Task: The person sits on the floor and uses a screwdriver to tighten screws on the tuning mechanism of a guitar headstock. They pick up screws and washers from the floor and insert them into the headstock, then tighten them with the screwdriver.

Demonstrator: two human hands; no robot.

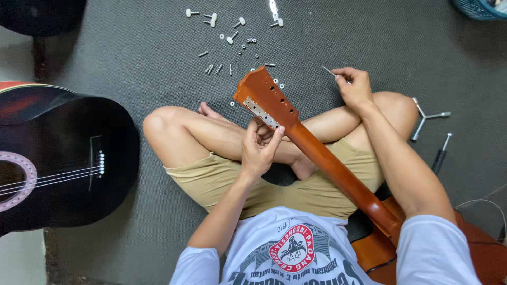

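I sit cross-legged on a grey mat with an orange-brown guitar neck [327,163] across my lap, its headstock [264,95] pointing away. My left hand [260,145] rests against the side of the headstock, fingertips on the metal tuner plate [259,112]. My right hand [353,87] is stretched past my knee to the mat, its fingers closed on a thin metal rod or small screwdriver [328,70].
Several loose tuner pegs, screws and washers [232,39] lie scattered on the mat ahead. A black guitar [58,163] lies at left. A three-armed metal wrench [425,119] and a black-handled screwdriver [441,153] lie at right. A blue basket [478,8] sits top right.
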